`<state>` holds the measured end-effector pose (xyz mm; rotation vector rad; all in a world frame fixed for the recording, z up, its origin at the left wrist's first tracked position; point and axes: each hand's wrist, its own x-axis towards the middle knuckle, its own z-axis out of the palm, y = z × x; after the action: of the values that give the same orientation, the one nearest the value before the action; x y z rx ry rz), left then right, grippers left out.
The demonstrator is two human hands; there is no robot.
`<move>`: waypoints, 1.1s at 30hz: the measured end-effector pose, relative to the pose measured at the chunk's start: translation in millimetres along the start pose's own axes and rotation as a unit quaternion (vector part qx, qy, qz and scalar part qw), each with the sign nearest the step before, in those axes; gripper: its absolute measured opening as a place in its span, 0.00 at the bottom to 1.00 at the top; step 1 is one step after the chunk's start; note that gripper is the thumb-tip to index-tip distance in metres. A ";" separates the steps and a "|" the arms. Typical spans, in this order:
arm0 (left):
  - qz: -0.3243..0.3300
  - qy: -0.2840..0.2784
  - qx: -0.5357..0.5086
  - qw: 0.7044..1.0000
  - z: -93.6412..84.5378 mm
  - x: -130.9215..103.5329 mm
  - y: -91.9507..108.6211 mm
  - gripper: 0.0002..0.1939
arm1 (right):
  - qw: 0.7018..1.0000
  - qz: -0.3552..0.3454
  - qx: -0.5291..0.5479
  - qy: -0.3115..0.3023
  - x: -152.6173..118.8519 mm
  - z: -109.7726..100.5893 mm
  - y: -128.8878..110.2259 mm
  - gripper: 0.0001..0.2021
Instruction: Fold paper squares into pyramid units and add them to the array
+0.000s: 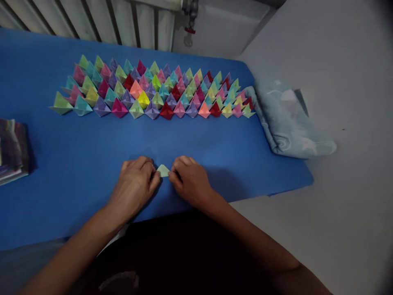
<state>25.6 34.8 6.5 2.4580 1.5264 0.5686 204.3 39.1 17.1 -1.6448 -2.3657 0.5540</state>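
Between my two hands is a small pale green folded paper point(163, 170), low over the blue surface near its front edge. My left hand point(135, 180) pinches the paper's left corner between thumb and fingers. On the opposite corner, the thumb and curled fingers of my right hand point(190, 179) are closed. The paper's visible part is roughly triangular, with a blunt top. Beyond my hands stand several rows of folded paper boats point(152, 110) in green, blue, purple, pink, red and yellow.
The blue table surface point(92, 143) runs along a white radiator point(145, 26) with a red-handled valve point(190, 30). A folded grey-blue cloth point(281, 123) lies at the right end by the wall. At the left edge sits a stack of papers or a book point(12, 149).
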 end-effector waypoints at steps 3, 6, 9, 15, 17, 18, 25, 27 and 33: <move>-0.016 -0.018 0.018 1.000 -2.2 1.5 2.0 0.11 | 1.000 0.007 -0.017 -0.005 1.7 -0.9 -1.6 0.08; -0.019 -0.024 0.024 0.999 -2.4 0.7 1.3 0.11 | 1.000 0.011 -0.018 -0.007 2.5 -1.3 -1.3 0.07; -0.015 -0.008 0.019 1.000 -0.9 -2.6 -3.2 0.10 | 1.000 0.010 0.003 -0.002 2.4 -2.2 0.2 0.06; 0.117 0.042 0.031 0.992 3.7 -10.6 -18.3 0.12 | 0.999 0.025 0.046 -0.008 3.7 -6.0 2.3 0.04; 0.181 0.047 0.035 0.982 3.5 -12.0 -22.2 0.14 | 0.998 0.025 0.053 -0.009 4.1 -6.7 2.2 0.04; 0.204 0.049 0.035 0.977 2.8 -12.5 -23.6 0.14 | 0.998 0.023 0.057 -0.008 4.2 -6.7 2.2 0.04; 0.232 0.043 0.061 0.970 -5.8 -23.8 -28.4 0.17 | 0.999 0.004 0.038 0.008 -0.2 -3.2 7.0 0.06; 0.222 0.042 0.064 0.972 -6.5 -29.2 -28.1 0.18 | 0.999 0.015 0.036 0.016 -2.5 -2.9 10.3 0.06; 0.175 0.024 0.061 0.982 -6.8 -24.9 -15.1 0.14 | 0.998 0.034 0.044 0.016 -4.7 -5.5 18.0 0.03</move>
<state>0.5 19.1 1.7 2.8521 1.1790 0.6099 223.4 41.3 14.9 -1.6881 -2.2365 0.6318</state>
